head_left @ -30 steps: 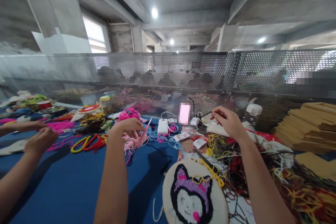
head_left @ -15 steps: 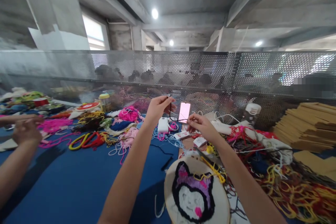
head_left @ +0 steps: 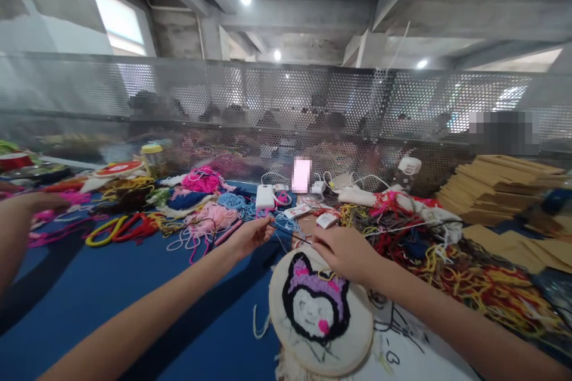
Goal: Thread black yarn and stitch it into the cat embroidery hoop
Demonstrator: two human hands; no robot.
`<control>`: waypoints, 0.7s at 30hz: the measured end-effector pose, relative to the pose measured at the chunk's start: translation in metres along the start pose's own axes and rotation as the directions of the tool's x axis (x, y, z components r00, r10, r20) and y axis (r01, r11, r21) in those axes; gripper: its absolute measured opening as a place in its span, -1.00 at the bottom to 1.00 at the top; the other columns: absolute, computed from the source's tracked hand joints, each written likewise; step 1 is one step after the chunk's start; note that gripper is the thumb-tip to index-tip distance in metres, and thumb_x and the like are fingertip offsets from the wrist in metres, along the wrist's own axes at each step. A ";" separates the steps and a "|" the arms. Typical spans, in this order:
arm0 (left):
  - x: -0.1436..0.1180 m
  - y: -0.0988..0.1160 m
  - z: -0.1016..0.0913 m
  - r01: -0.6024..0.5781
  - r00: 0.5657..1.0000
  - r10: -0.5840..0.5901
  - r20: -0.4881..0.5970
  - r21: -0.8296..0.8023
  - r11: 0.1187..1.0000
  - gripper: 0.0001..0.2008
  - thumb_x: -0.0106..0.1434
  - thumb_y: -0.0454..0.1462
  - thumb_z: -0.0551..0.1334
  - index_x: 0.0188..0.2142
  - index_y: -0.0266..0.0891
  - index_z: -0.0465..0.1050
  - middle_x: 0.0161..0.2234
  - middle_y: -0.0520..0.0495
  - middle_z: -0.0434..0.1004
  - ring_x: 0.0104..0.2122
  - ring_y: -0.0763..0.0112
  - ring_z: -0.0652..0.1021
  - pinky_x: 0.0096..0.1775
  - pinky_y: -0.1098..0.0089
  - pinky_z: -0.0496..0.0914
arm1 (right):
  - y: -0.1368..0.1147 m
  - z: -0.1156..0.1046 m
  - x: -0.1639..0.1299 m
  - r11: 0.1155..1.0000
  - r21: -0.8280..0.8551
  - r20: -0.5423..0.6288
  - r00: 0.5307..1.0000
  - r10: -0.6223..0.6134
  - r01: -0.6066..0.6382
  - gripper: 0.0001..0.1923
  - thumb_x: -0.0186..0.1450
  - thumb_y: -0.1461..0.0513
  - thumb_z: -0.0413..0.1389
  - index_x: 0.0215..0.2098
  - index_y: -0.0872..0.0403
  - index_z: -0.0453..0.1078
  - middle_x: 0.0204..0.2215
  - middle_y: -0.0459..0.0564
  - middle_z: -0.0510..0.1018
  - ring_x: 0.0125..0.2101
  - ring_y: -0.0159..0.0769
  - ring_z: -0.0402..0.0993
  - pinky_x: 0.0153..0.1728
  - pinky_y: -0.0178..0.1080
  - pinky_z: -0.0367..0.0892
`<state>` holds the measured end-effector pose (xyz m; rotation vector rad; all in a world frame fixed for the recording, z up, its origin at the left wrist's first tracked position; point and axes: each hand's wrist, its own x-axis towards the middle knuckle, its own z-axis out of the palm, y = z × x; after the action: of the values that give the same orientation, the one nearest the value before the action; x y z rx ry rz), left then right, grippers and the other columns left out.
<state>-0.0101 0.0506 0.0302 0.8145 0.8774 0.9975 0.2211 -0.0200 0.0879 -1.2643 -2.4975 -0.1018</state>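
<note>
Between my two hands a black strand of yarn [head_left: 291, 234] stretches above the table. My left hand [head_left: 254, 238] pinches one end of it at the fingertips. My right hand [head_left: 346, 253] has its fingers closed on the strand's other side, palm down. Just below lies a round embroidery hoop [head_left: 357, 342] with white cloth, worked as a purple, black and white eared character with a pink spot; my right hand covers part of its upper edge. Behind the hands a lit phone [head_left: 302, 174] stands upright near a white power bank [head_left: 265, 197] and a power strip [head_left: 297, 211].
Tangled yarn [head_left: 447, 286] heaps up on the right, below a stack of brown cardboard [head_left: 482, 187]. Red and yellow scissors [head_left: 120, 231] and pink yarn [head_left: 203, 180] lie left. Another person's arm [head_left: 18, 220] reaches in there. A perforated metal screen [head_left: 268, 95] closes off the back.
Both hands have come down from in front of the phone toward the hoop. The black strand is now pulled straighter between them. My view has shifted slightly right and down.
</note>
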 end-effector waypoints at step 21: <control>0.004 -0.073 0.065 0.099 0.820 -0.196 0.537 0.204 0.974 -0.73 0.08 -0.13 0.27 -0.40 -0.34 0.42 -0.63 -0.05 0.48 -0.68 0.57 0.43 -0.61 0.59 0.28 | 0.089 0.018 -0.097 0.915 -0.115 -0.245 0.904 0.351 -0.387 -0.78 0.31 0.14 -0.14 -0.41 0.00 0.28 -0.58 -0.13 0.47 -0.53 -0.29 0.44 -0.52 -0.31 0.15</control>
<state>0.0747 0.0201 -0.0082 1.0920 0.5080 0.5002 0.3400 -0.0371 0.0317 -1.6731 -2.0564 -0.3373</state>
